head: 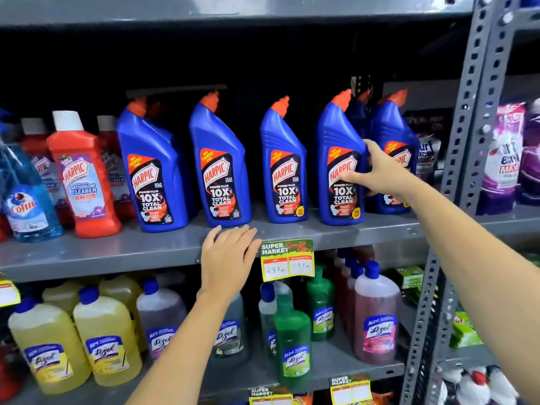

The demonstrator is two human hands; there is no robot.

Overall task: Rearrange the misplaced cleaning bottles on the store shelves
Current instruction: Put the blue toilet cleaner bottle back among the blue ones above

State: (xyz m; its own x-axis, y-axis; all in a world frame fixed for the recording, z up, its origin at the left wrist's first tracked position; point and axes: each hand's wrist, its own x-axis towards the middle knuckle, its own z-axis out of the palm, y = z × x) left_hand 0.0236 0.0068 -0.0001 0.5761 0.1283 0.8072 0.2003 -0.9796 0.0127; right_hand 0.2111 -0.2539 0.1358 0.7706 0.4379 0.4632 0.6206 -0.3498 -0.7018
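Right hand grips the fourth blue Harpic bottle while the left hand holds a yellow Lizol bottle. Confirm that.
Wrong about the left hand: the head view shows it resting flat on the shelf edge, holding nothing. The right hand does grip the fourth blue Harpic bottle.

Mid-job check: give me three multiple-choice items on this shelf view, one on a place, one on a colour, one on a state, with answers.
1. Where does the left hand rest?
A. on the grey metal shelf edge
B. on a yellow bottle
C. on the upright post

2. What colour are the caps of the blue Harpic toilet-cleaner bottles?
A. white
B. orange
C. green

3. What is the right hand doing?
A. hanging free
B. holding a price tag
C. closing its grip on the fourth blue Harpic bottle from the left

Answers: 1 A, the fingers lie flat on the shelf lip; 2 B, every angled cap shows orange; 3 C, thumb in front of and fingers behind that bottle.
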